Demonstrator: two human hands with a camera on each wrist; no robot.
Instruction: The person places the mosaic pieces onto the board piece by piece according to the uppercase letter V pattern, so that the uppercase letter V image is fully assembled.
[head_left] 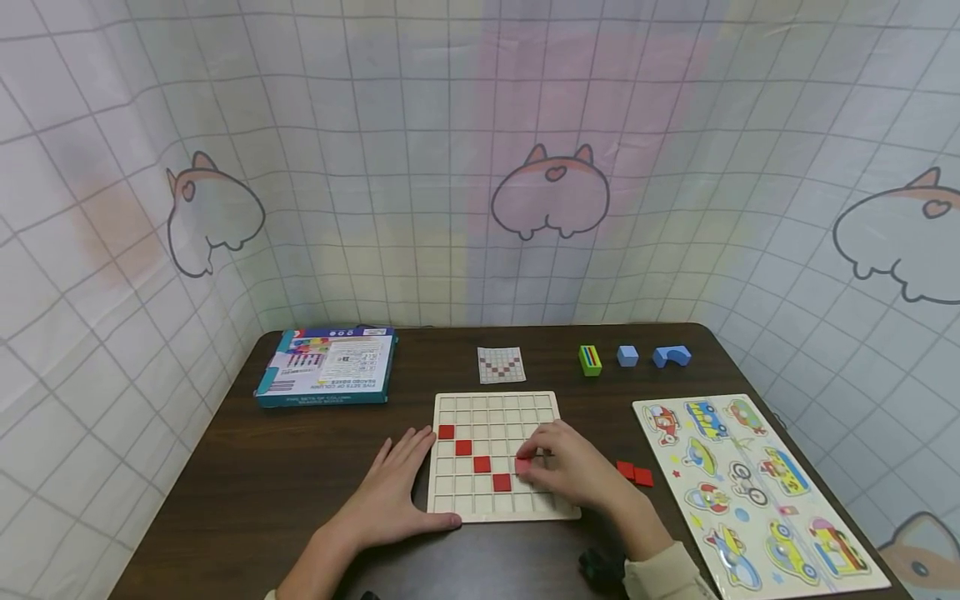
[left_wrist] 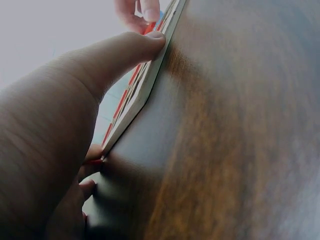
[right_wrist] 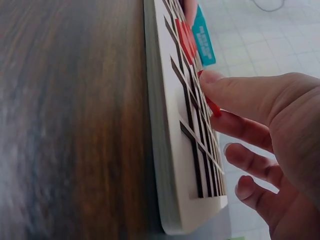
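Observation:
A pale wooden grid board [head_left: 495, 407] lies on the dark table, with red square tiles [head_left: 473, 455] in a diagonal across it. My right hand [head_left: 573, 471] pinches another red tile [head_left: 522, 466] over a cell just right of that diagonal; the right wrist view shows thumb and finger on the tile [right_wrist: 212, 106] above the board [right_wrist: 175, 150]. My left hand [head_left: 393, 483] lies flat against the board's left edge, thumb [left_wrist: 125, 50] along its front edge [left_wrist: 142, 95].
Two loose red tiles [head_left: 635, 472] lie right of the board. A vehicle peg puzzle [head_left: 757, 487] fills the right side. A pattern card [head_left: 501, 364], a green block [head_left: 590, 359], two blue blocks [head_left: 652, 357] and a teal box [head_left: 327, 365] lie at the back.

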